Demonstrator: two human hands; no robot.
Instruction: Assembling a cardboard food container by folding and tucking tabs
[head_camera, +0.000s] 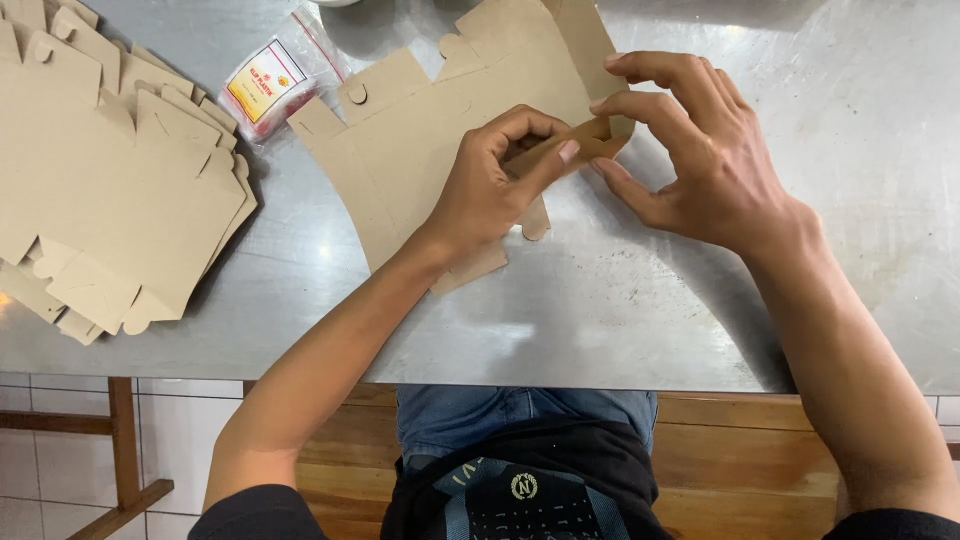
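A flat brown cardboard box blank (420, 130) lies on the steel table (600, 310) in front of me. My left hand (490, 185) rests on it and pinches a folded flap near its right edge between thumb and forefinger. My right hand (690, 150) grips the same flap from the right, fingers curled over the fold. A stack of several unfolded blanks (110, 190) sits at the left.
A small clear plastic bag with a yellow and red label (268, 88) lies at the back between the stack and the blank. The table's front edge runs across the lower view, above a wooden bench (720, 440) and my lap.
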